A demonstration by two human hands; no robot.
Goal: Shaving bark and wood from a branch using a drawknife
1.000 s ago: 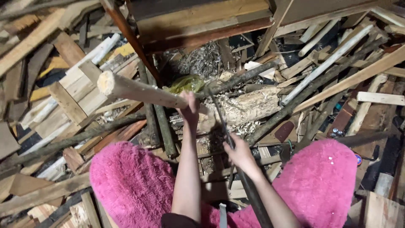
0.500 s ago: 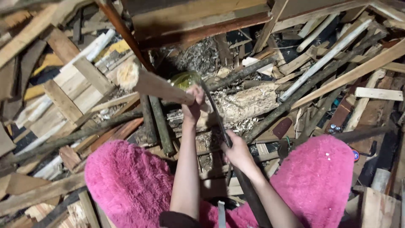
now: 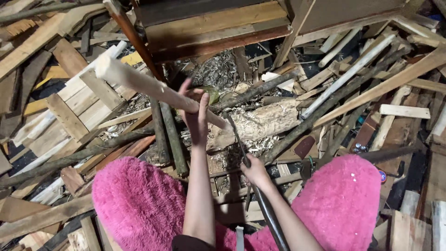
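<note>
In the head view, the left hand (image 3: 197,114) gripped a pale peeled stick (image 3: 153,86) mid-length, slanted above the chopping log (image 3: 260,125). The right hand (image 3: 254,171) was closed round a dark long-handled blade (image 3: 246,167). The stick looked stiff, light and smooth, likely best held near its middle.

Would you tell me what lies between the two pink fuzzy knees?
In the head view, between the left pink knee and the right pink knee lie both forearms, the dark tool handle held by the right hand, and wood scraps on the ground.
</note>
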